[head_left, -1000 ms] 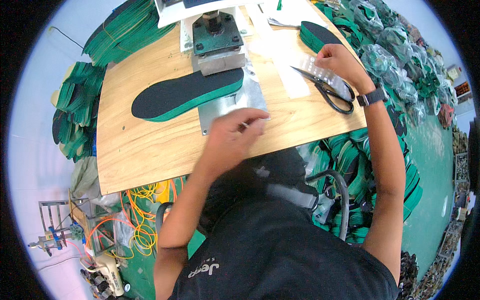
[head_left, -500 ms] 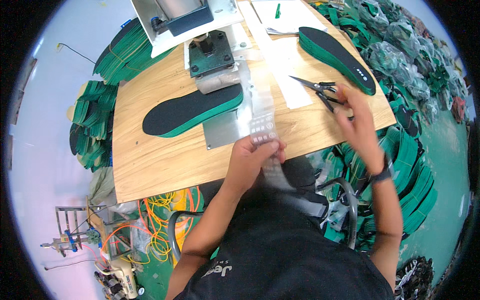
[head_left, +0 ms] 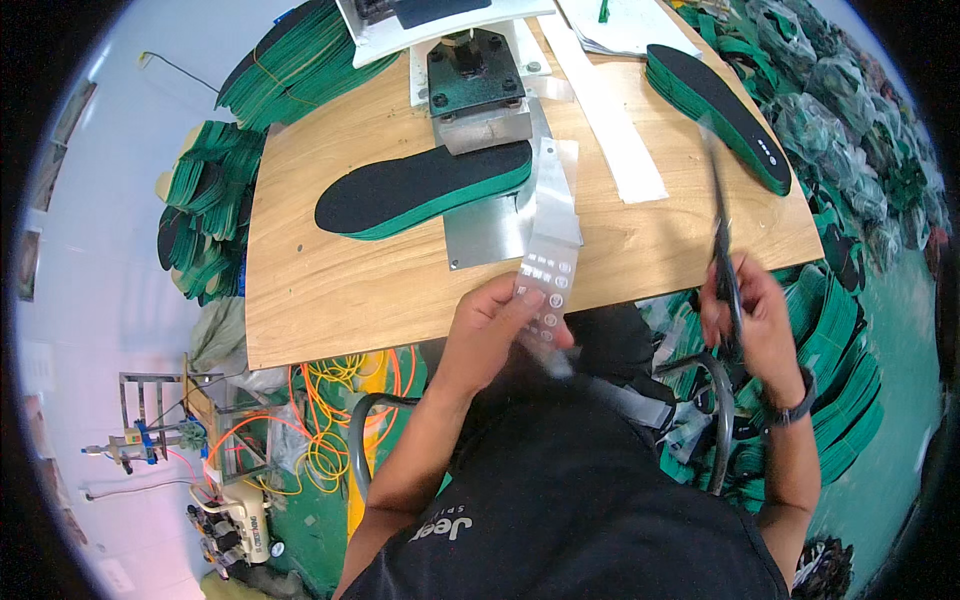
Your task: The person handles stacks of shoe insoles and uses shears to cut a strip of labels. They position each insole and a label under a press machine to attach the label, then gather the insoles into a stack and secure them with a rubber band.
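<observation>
Open bare wood along near-left of the wooden tabletop (head_left: 330, 290). Far-centre blocked by dark metal press block (head_left: 475, 75); long black-and-green foam insole (head_left: 425, 190) lying across mid-left.

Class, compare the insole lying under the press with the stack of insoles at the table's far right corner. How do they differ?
The insole under the press is a single piece; the stack of insoles holds several. The first lies mid-table, its tip under the press; the stack sits free at the table's edge. Both are black on top with green edges.

Setting: insole workshop. Wooden desk (head_left: 330, 300) carries a press (head_left: 475, 75) and a black-green insole (head_left: 425, 188); green insole stacks (head_left: 215, 215) crowd the floor, cables (head_left: 330, 400) underneath.
</observation>
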{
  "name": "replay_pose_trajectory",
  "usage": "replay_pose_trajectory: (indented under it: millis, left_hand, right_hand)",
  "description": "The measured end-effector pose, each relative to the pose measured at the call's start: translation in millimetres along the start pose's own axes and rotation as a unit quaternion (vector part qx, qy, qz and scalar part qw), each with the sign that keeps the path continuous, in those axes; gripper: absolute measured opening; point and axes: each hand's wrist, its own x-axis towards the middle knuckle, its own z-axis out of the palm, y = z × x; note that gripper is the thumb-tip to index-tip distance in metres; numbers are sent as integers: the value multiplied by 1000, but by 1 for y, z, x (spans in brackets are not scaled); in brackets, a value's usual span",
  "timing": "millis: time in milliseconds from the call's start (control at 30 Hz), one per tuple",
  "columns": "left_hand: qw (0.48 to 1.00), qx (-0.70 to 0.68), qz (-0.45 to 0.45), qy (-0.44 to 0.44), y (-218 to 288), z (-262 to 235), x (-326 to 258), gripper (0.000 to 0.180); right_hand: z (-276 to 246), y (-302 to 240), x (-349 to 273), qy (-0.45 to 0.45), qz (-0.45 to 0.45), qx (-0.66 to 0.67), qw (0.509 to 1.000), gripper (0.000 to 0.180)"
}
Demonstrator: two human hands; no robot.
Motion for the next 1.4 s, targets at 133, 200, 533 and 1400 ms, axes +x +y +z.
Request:
replay_pose_trajectory:
  millis: [133, 200, 533, 1400]
  left_hand:
    - [999, 19, 34, -2, -2, -7, -4, 17]
    - [998, 10, 47, 35, -1, -7, -10, 18]
    - [989, -9, 35, 147, -1, -8, -29, 11]
    - [982, 68, 58, 167, -19, 0, -36, 5]
  right_hand:
    - [20, 43, -34, -136, 26, 17, 990, 57]
    - [32, 64, -45, -176, 51, 8, 983, 69]
    - [63, 79, -36, -292, 77, -17, 953, 71]
    - [85, 80, -39, -270, 104, 57, 955, 49]
